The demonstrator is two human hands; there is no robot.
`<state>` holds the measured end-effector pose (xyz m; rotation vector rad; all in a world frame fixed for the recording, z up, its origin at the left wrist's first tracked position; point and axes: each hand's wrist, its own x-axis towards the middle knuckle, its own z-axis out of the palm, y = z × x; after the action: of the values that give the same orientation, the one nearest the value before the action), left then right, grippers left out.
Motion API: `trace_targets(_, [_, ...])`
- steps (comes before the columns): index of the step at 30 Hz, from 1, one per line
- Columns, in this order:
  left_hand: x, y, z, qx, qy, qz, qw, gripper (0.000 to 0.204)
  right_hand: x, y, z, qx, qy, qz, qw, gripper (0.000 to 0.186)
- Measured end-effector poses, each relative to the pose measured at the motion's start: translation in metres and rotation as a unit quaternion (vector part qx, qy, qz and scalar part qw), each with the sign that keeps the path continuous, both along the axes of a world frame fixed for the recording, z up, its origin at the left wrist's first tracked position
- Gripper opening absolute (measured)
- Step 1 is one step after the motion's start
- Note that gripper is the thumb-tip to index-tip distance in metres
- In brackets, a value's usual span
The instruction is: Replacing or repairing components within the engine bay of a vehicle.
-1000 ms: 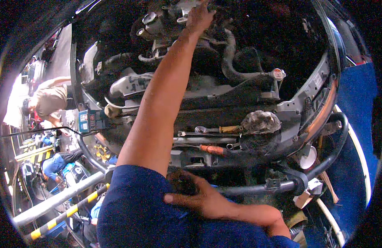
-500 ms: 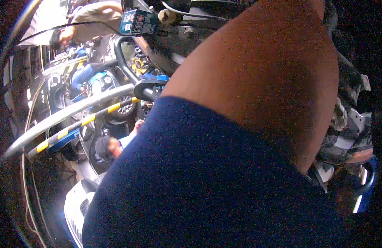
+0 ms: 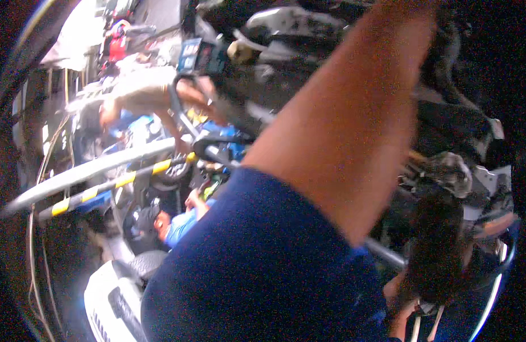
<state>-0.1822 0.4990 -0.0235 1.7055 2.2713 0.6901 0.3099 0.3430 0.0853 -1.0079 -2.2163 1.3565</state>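
The left forearm (image 3: 337,137), in a navy sleeve, stretches up across the engine bay to the top edge, where my left hand passes out of sight. Engine parts (image 3: 297,25) lie beside and behind that arm. At the lower right, skin of my right arm or hand (image 3: 397,310) shows partly behind my sleeve and a dark shape I cannot make out; its fingers are unclear. A crumpled pale rag (image 3: 448,174) lies on the front of the bay, to the right of the left forearm. Motion blurs much of the view.
A boxy battery (image 3: 200,56) sits at the bay's left. A tube bumper bar (image 3: 180,108), a silver rail (image 3: 98,171) and a yellow-black striped bar (image 3: 120,179) run at left. A bending co-worker (image 3: 137,100) and another in blue (image 3: 183,225) work there. A white object (image 3: 115,296) stands at bottom left.
The view has swung left, bringing more of the workshop in. My left arm now fills much of the picture, a little less than half a second ago. The bending co-worker has moved lower in view.
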Motion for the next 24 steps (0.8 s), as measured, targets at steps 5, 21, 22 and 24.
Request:
trace_targets(5, [0.004,0.013,0.047,0.059,-0.379,-0.091,0.919,0.06,0.041,0.126,-0.039,0.339,0.016,-0.104,0.935,0.051])
trace_targets(21, [0.009,0.025,0.078,-0.251,0.308,-0.167,0.902,0.04,0.053,0.236,-0.166,0.372,-0.46,-0.363,0.72,0.063])
trace_targets(22, [0.004,0.026,0.077,-0.326,0.342,-0.178,0.863,0.037,0.052,0.236,-0.165,0.392,-0.422,-0.373,0.727,0.063])
trace_targets(24, [-0.001,0.023,0.073,-0.12,0.398,-0.224,0.882,0.022,0.048,0.237,-0.167,0.343,-0.472,-0.39,0.713,0.06])
